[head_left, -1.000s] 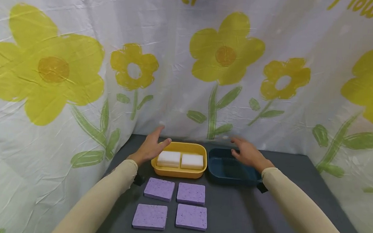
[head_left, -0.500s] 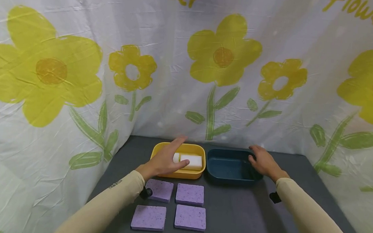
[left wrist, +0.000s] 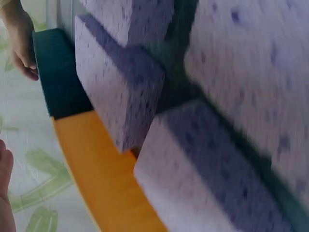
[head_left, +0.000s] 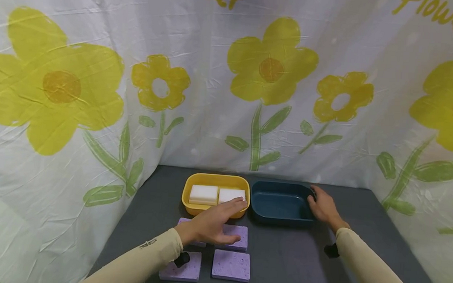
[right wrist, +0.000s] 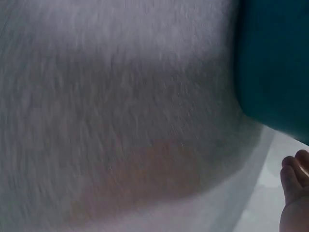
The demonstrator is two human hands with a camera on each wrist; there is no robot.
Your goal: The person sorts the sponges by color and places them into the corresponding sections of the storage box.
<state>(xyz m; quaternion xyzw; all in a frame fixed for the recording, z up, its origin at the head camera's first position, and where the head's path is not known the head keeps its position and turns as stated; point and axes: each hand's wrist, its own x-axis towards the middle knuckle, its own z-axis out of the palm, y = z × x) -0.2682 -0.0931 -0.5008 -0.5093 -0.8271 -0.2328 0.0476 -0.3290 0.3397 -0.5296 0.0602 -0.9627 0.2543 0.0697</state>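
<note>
My left hand (head_left: 215, 224), fingers extended, hovers over the purple sponges and partly covers the back ones. Several purple speckled sponges lie on the table, including a front right sponge (head_left: 231, 265) and a front left sponge (head_left: 183, 268). Just beyond my fingertips stands a yellow container (head_left: 190, 208) with two white blocks, the left block (head_left: 203, 194) and the right block (head_left: 231, 194). My right hand (head_left: 324, 207) is at the right end of a dark teal container (head_left: 281, 221), its relaxed fingers right by the rim. Nothing is visible inside that container.
Both containers stand side by side near the back of the dark table (head_left: 281, 264). Behind them hangs a white cloth (head_left: 208, 127) printed with yellow flowers, which also runs down both sides.
My left hand has moved right and toward the front, across the yellow container to over the sponges. My right hand has shifted from above the teal container to its right end.
</note>
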